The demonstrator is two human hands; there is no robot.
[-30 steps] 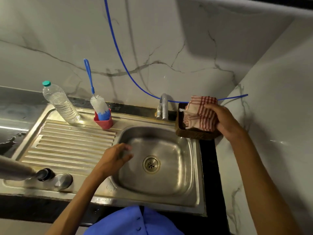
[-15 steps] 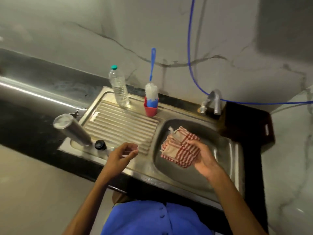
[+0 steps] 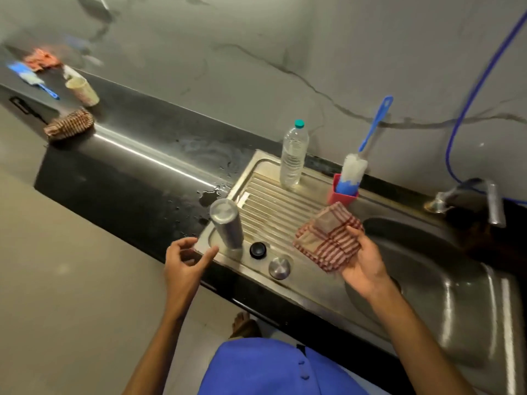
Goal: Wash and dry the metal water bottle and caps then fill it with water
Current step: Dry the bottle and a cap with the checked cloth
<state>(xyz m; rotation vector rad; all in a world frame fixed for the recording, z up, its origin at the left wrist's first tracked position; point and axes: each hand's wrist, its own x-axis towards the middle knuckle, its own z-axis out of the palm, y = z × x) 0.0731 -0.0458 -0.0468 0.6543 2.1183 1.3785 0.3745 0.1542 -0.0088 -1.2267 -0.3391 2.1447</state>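
The metal water bottle (image 3: 227, 223) stands upside down at the front left corner of the ribbed drainboard (image 3: 281, 208). Beside it lie a black cap (image 3: 257, 249) and a round metal cap (image 3: 279, 267). My left hand (image 3: 184, 263) hovers just left of the bottle, fingers loosely curved, holding nothing and not touching it. My right hand (image 3: 363, 266) holds a folded red-and-white checked cloth (image 3: 328, 237) over the drainboard's right end, near the sink basin (image 3: 445, 283).
A clear plastic bottle (image 3: 293, 155) with a green cap and a red cup (image 3: 343, 192) holding a blue bottle brush stand at the back of the drainboard. The tap (image 3: 482, 199) and blue hose (image 3: 462, 115) are at the right. Water wets the black counter (image 3: 137, 178); a cup, cloths and a brush lie far left.
My right hand has carried the checked cloth from the tray by the tap, over the basin, to the drainboard. My left hand has moved left toward the metal bottle. The view swung left.
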